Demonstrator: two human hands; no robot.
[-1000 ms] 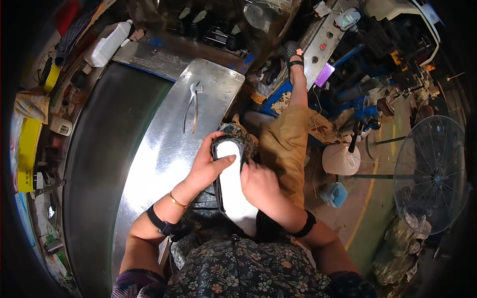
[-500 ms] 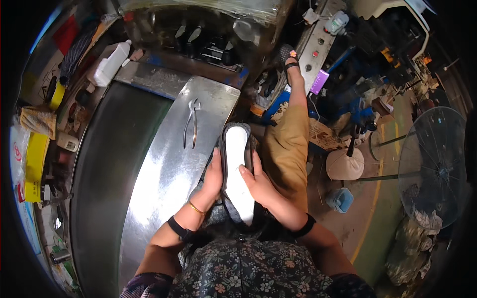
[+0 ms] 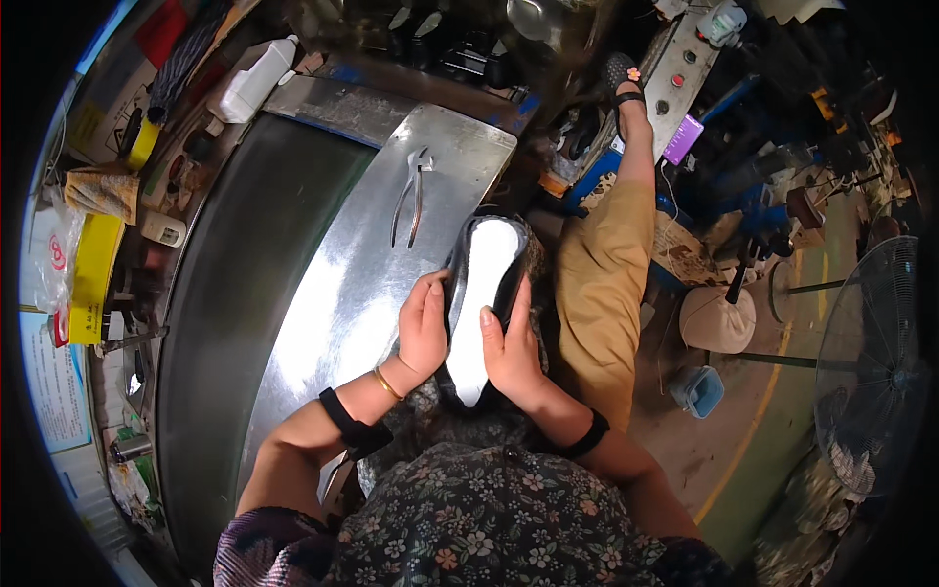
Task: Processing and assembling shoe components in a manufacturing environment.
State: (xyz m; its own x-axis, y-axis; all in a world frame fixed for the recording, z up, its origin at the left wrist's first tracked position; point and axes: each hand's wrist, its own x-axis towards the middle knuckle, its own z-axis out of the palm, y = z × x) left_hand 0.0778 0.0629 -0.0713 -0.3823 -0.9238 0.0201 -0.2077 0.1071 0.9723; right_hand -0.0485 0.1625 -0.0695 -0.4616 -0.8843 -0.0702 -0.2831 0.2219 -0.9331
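Note:
Between my two hands is a dark shoe with a long white sole-shaped surface facing up, its broad end away from me and its narrow end toward my body. My left hand presses against the shoe's left side, fingertips curled at its edge. From the right, my right hand grips it, the thumb lying at the white surface's edge and the fingers along the dark side. A pair of metal pincers rests on the shiny metal tabletop to the left, handles toward me.
Left of the metal top runs a dark belt-like surface. A white jug and yellow box stand beyond it. At right are a person's tan-trousered leg, a blue bucket and a large fan.
The surroundings have shifted up and right in the picture as the view moved. Both hands still hold the shoe; my left fingers now curl more at its side.

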